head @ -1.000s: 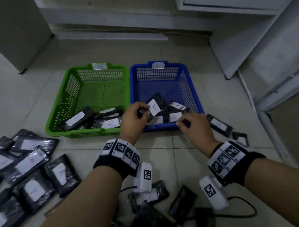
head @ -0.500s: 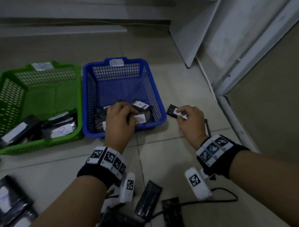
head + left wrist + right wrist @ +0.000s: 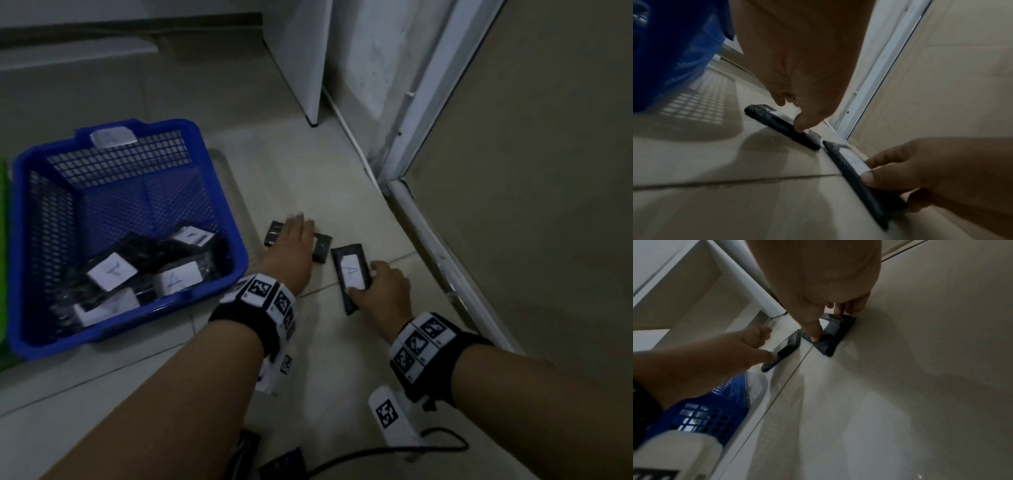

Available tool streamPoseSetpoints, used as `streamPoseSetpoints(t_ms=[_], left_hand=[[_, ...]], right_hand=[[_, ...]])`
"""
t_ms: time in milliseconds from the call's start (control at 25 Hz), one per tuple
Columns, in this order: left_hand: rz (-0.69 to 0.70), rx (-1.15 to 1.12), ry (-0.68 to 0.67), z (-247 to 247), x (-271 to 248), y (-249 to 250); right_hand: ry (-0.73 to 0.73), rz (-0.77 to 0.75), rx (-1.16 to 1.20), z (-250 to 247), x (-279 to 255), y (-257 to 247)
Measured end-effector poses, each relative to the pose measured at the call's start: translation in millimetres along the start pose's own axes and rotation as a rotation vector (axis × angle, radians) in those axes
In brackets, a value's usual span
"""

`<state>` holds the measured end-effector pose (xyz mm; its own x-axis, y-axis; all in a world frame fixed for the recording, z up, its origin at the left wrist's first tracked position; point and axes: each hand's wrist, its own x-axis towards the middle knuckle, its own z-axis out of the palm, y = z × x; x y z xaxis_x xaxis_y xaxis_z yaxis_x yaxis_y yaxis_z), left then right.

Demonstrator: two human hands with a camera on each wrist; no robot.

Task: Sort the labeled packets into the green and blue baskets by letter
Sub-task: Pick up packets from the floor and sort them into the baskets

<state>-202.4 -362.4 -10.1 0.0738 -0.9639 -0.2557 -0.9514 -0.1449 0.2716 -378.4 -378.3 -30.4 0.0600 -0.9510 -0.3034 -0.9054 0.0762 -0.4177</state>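
Note:
The blue basket (image 3: 219,284) holds several black packets with white A labels. To its right, two black packets lie on the floor tiles. My left hand (image 3: 298,233) reaches over the farther packet (image 3: 322,248), and its thumb tip touches that packet (image 3: 777,120) while the fingers hover above. My right hand (image 3: 371,284) pinches the nearer packet (image 3: 349,270), labelled A, with the thumb on top and the fingers at its edge. The right wrist view shows a finger pressing this packet (image 3: 836,335). Only a sliver of the green basket (image 3: 2,240) shows at the left edge.
A white door frame (image 3: 421,240) and a tan wall run close along the right. A white cabinet panel (image 3: 301,68) stands behind. More dark packets (image 3: 284,462) and a black cable (image 3: 376,452) lie on the floor near my arms.
The view has swung right. My left hand left the blue basket and moved right onto a floor packet. My right hand shifted to the A-labelled packet nearer the door frame.

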Motion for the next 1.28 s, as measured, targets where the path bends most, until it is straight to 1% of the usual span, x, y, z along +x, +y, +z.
streamPoseSetpoints(t_ms=[40,120,160,240,360,440,520,560,640,760,920,1000,1080,1120,1200,1240,1280], left_hand=[[-0.002,0.077,-0.008,4,5,-3],[0.02,0.131,0.046,12,8,-15],[0.028,0.112,0.098,16,6,-19],[0.035,0.013,0.18,16,-5,-23],[0.052,-0.233,0.235,5,-35,-18],[0.012,-0.512,0.306,-10,-62,-13],[-0.005,-0.793,0.374,-28,-87,-11],[-0.015,-0.884,0.409,-39,-99,-14],[-0.059,-0.995,0.502,-59,-117,-27],[-0.171,-1.045,0.661,-81,-142,-73],[-0.297,-1.151,0.765,-91,-184,-144],[-0.388,-1.165,0.813,-92,-206,-172],[-0.48,-1.115,0.868,-89,-231,-199],[-0.531,-1.071,0.897,-87,-245,-212],[-0.636,-0.955,0.943,-81,-268,-236],[-0.694,-0.899,0.966,-79,-282,-248],[-0.73,-0.849,0.975,-77,-284,-254]], right_hand=[[-0.021,0.01,0.029,1,2,1],[-0.063,0.02,0.131,0,4,-1],[-0.065,0.013,0.19,-2,4,-2],[-0.022,-0.008,0.321,-8,1,-7],[0.083,0.005,0.566,-15,-8,-24],[0.127,-0.033,0.664,-17,-16,-42],[0.107,-0.119,0.735,-18,-27,-63],[0.08,-0.162,0.767,-19,-35,-75],[0.019,-0.232,0.814,-19,-50,-99],[-0.06,-0.38,0.747,-12,-72,-137],[-0.201,-0.603,0.604,9,-97,-199],[-0.27,-0.661,0.547,24,-107,-230],[-0.338,-0.716,0.468,41,-115,-257],[-0.348,-0.757,0.368,50,-117,-267],[-0.308,-0.816,0.129,66,-119,-277],[-0.278,-0.828,0.048,75,-123,-281],[-0.232,-0.814,0.016,75,-121,-276]])
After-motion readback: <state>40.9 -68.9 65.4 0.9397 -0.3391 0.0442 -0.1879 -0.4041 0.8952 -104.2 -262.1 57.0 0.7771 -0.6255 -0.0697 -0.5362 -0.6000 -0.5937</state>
